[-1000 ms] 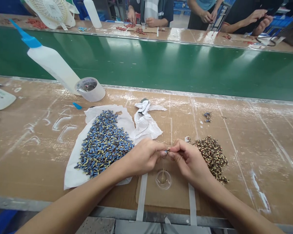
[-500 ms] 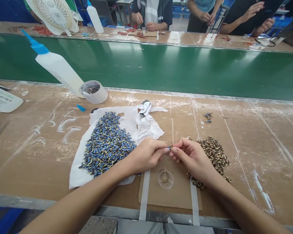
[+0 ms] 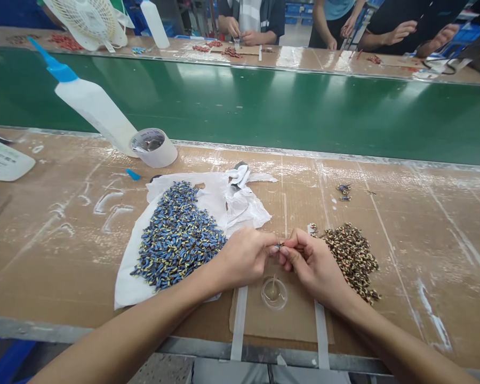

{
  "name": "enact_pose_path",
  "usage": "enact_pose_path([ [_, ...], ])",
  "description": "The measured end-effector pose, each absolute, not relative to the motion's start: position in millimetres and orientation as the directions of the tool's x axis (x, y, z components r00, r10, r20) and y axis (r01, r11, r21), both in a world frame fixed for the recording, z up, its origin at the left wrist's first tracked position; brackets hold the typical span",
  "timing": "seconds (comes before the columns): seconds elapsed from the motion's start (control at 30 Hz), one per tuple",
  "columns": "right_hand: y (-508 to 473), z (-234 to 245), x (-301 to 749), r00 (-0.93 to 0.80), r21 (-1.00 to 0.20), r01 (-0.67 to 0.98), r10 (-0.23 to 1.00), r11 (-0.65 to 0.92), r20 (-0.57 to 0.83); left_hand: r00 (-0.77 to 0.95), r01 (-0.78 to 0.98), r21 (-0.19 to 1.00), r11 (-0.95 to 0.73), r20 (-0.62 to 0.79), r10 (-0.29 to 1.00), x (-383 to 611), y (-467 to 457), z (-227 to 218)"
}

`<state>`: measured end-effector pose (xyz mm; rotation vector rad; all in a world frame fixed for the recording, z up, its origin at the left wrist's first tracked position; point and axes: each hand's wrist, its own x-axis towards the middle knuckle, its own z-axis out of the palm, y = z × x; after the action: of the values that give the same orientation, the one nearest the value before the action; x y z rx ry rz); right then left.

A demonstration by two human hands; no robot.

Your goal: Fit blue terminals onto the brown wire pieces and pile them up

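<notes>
My left hand (image 3: 246, 257) and my right hand (image 3: 310, 264) meet fingertip to fingertip, both closed in a pinch. Between them shows a tiny blue piece (image 3: 279, 245); its exact kind is too small to make out. Left of my left hand spreads a pile of small blue, yellow and dark pieces (image 3: 176, 240) on a white sheet (image 3: 130, 288). Beside my right hand lies a heap of small brown and cream pieces (image 3: 354, 258). Below the fingers, a small clear cup (image 3: 274, 301) with a thin stick in it rests on a cardboard pad (image 3: 288, 326).
A white bottle with a blue nozzle (image 3: 94, 109) leans by a tape roll (image 3: 160, 154). A blue cap (image 3: 133, 174) and a few loose pieces (image 3: 344, 191) lie on the table. Beyond the green belt (image 3: 264, 106), other people's hands work near a fan (image 3: 86, 21).
Both hands stay together, with the fingertips shifted slightly and the blue piece turned a little between them. Across the belt, the other people's hands have moved. The view has shifted slightly.
</notes>
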<state>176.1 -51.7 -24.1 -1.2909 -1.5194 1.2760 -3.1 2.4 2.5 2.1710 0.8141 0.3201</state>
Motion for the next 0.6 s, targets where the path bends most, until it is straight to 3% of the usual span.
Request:
enact_pose_path([
  [0.1,-52.2,-21.5,175.6,-0.216,-0.971,0.238,0.973,-0.028,-0.081,0.761,0.469,0.729,-0.498,-0.047,0.647,-2.4,0.6,3.1],
  [0.27,-51.4,-9.6,179.7,-0.26,-0.976,0.212,0.959,-0.056,-0.111,0.772,0.442,0.81,-0.384,-0.126,0.623,-10.4,6.0,18.8],
  [0.37,-44.6,-2.9,196.0,-0.173,-0.969,0.248,0.982,-0.026,-0.07,0.691,0.515,0.789,-0.335,-0.151,0.707,-35.1,20.6,37.1],
  [0.5,-26.1,-0.7,236.0,0.077,-0.915,0.404,0.997,-0.014,0.019,0.387,0.801,0.521,-0.295,-0.074,0.919,-80.1,47.6,47.2],
  [0.6,-10.7,-6.4,267.4,0.272,-0.817,0.575,0.952,-0.041,0.144,0.325,0.896,0.358,-0.264,-0.122,0.938,-98.9,61.7,36.5],
])
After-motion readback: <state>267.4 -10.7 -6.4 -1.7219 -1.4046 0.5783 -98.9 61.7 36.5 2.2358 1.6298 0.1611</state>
